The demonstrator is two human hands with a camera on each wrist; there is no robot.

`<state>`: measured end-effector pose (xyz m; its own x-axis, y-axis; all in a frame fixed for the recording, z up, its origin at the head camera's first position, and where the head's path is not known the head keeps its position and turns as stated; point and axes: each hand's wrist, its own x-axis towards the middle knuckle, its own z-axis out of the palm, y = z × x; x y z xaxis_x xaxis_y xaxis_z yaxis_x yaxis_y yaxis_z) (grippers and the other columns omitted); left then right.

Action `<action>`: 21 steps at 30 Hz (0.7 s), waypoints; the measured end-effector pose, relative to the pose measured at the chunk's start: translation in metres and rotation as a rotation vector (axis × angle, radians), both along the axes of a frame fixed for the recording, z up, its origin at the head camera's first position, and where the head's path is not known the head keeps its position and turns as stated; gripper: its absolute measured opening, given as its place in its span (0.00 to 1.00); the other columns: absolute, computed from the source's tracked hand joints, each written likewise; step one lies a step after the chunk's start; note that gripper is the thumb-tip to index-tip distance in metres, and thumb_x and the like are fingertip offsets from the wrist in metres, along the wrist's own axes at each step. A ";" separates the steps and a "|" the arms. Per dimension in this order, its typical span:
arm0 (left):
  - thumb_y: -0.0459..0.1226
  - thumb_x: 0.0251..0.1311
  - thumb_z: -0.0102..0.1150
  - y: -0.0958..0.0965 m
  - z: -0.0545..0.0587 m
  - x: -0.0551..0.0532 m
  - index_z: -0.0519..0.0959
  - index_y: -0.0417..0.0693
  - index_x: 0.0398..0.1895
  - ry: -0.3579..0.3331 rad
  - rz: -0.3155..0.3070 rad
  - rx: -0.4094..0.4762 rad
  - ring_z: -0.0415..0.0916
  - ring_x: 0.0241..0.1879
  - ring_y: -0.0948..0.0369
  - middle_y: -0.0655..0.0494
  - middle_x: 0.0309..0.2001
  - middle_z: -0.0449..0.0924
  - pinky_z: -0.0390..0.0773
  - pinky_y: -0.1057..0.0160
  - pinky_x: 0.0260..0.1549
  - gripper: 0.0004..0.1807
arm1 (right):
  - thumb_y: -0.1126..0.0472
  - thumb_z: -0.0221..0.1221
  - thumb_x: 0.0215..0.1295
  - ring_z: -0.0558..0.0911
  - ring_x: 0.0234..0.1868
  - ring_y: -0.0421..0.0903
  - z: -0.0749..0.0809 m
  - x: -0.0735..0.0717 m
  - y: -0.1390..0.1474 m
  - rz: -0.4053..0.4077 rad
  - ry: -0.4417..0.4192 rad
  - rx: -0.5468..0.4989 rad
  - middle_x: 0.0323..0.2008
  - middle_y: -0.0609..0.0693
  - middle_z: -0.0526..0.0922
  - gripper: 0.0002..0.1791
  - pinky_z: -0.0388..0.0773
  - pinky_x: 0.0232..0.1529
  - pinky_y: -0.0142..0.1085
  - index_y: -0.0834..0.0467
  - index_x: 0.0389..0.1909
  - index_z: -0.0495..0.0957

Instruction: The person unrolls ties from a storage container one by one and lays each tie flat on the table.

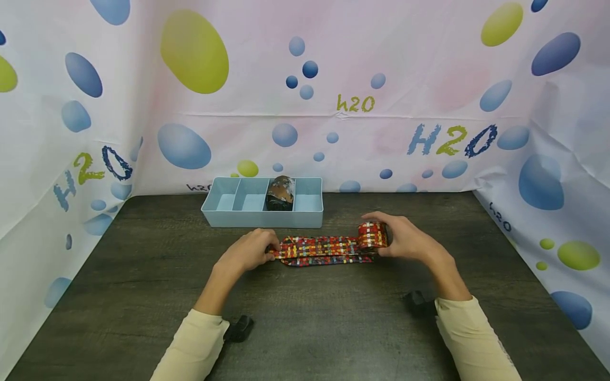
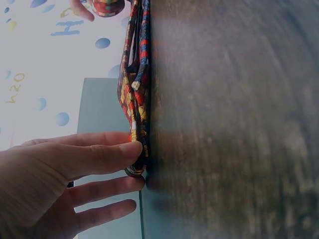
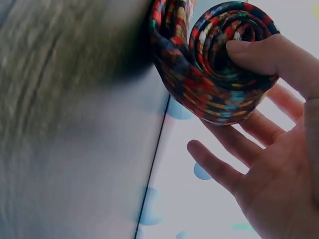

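A necktie (image 1: pixel 319 246) with a red, yellow and blue woven-look pattern lies lengthwise on the table, part of it doubled back. Its right portion is wound into a roll (image 1: pixel 373 235), whose spiral layers show in the right wrist view. My right hand (image 1: pixel 409 239) grips this roll, the thumb (image 3: pixel 254 56) at the spiral's centre and fingers round the outer side. At the other end, my left hand (image 1: pixel 248 251) pinches the folded tie between thumb (image 2: pixel 112 158) and fingers, close over the table.
Behind the tie stands a light blue divided box (image 1: pixel 262 219). One of its compartments holds a dark brown, patterned bundle (image 1: pixel 280 193). A printed cloth backdrop (image 1: pixel 333 153) rises along the table's back edge and both sides.
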<state>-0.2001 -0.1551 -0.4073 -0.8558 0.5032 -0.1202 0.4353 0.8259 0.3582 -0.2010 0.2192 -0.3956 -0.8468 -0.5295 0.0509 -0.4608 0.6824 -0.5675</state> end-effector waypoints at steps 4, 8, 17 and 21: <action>0.28 0.63 0.70 -0.001 0.000 0.000 0.89 0.43 0.43 -0.004 0.001 0.002 0.83 0.47 0.53 0.51 0.47 0.85 0.84 0.52 0.46 0.07 | 0.76 0.71 0.54 0.75 0.64 0.68 0.003 0.000 0.005 -0.011 -0.020 0.002 0.67 0.68 0.74 0.42 0.77 0.55 0.64 0.66 0.72 0.68; 0.28 0.63 0.70 0.000 0.000 0.001 0.89 0.43 0.43 0.000 -0.005 0.007 0.83 0.46 0.53 0.51 0.46 0.85 0.84 0.52 0.45 0.07 | 0.76 0.71 0.54 0.74 0.64 0.69 0.005 0.000 0.009 -0.019 -0.036 0.015 0.68 0.69 0.73 0.42 0.76 0.57 0.65 0.66 0.72 0.68; 0.28 0.63 0.70 0.000 0.001 0.001 0.88 0.42 0.43 0.009 -0.011 0.006 0.83 0.47 0.52 0.50 0.47 0.85 0.84 0.51 0.46 0.07 | 0.77 0.72 0.52 0.79 0.57 0.66 0.004 -0.001 0.016 -0.044 -0.038 0.046 0.62 0.69 0.77 0.42 0.80 0.51 0.61 0.67 0.70 0.69; 0.28 0.63 0.70 0.000 0.001 0.001 0.88 0.42 0.43 0.009 -0.007 -0.001 0.83 0.47 0.52 0.50 0.47 0.85 0.84 0.51 0.46 0.07 | 0.77 0.74 0.51 0.81 0.52 0.63 0.004 -0.002 0.019 -0.039 -0.036 0.059 0.60 0.69 0.78 0.42 0.81 0.47 0.58 0.68 0.69 0.69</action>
<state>-0.1991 -0.1550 -0.4061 -0.8531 0.5093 -0.1131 0.4443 0.8230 0.3539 -0.2028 0.2378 -0.3918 -0.8678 -0.4968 -0.0104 -0.4128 0.7323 -0.5416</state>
